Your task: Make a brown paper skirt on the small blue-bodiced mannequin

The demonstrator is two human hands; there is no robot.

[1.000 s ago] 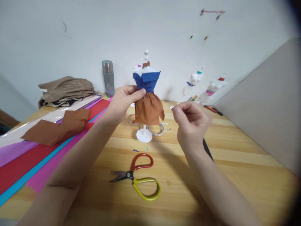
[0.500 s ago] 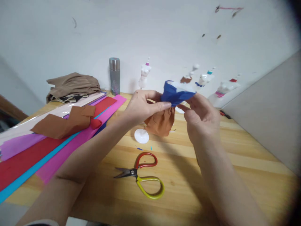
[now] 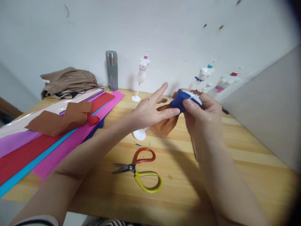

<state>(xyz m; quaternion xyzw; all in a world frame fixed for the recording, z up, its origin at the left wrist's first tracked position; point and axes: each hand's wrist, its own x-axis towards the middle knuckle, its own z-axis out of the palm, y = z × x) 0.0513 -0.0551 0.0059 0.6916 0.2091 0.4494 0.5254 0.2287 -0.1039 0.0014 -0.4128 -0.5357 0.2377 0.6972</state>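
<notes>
My right hand is closed round a small white mannequin wrapped in blue paper, its thumb pressing on the blue. Brown paper hangs below the blue like a skirt, tilted down to the left. A round white base shows under the brown paper. My left hand has its fingers spread, with the thumb tip touching or very near the lower edge of the blue paper. Scissors with a red and a yellow handle lie open on the table below.
Behind stand a small white mannequin, a grey flask and two more mannequins at the right. Coloured paper strips, brown paper and folded brown cloth lie at the left. Paper scraps lie near the scissors.
My left hand has let go of the blue paper and spread its fingers. My right hand now grips the wrapped mannequin, which has tilted further, its top toward the right. The view has shifted slightly.
</notes>
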